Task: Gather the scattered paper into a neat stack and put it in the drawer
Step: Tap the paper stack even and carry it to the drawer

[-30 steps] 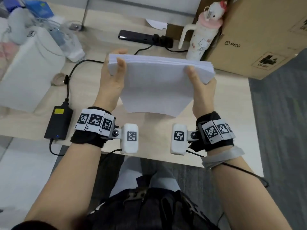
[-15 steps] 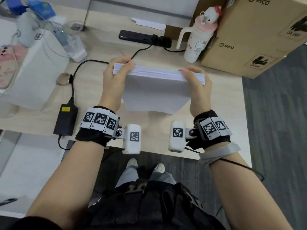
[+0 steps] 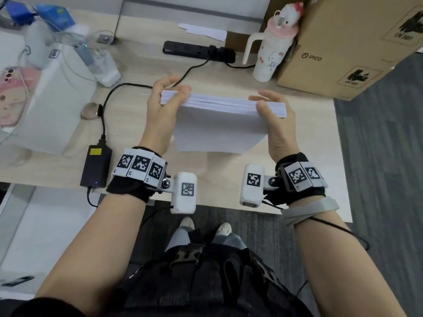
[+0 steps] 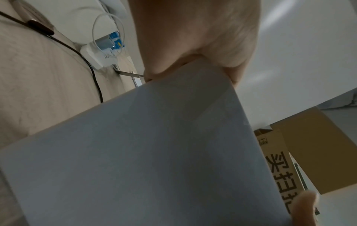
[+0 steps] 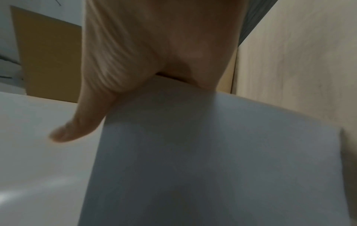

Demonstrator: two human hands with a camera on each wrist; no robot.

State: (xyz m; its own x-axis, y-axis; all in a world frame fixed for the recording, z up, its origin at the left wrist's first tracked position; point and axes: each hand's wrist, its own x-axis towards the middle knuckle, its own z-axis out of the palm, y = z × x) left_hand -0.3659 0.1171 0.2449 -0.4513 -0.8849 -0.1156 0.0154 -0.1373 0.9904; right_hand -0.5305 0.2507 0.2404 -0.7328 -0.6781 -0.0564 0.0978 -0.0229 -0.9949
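- Paper stack [image 3: 219, 124] stands on edge over the desk [image 3: 142, 72], held between both hands; whether its lower edge touches the desk cannot be told.
- Left hand [image 3: 160, 110] grips the stack's left end, thumb in front and fingers curled behind; right hand [image 3: 272, 115] grips the right end the same way.
- Step in hand looks like squaring the sheets; the top edge already reads fairly even.
- Next move likely calls for a firm two-handed carry to the drawer, which is not in view.
- Nearby: a power strip [image 3: 196, 51], a black cable [image 3: 119, 90], a white bottle [image 3: 272, 56] and a cardboard box [image 3: 352, 46] behind; one loose sheet [image 3: 203, 32] lies at the desk's far edge, possibly still to gather.
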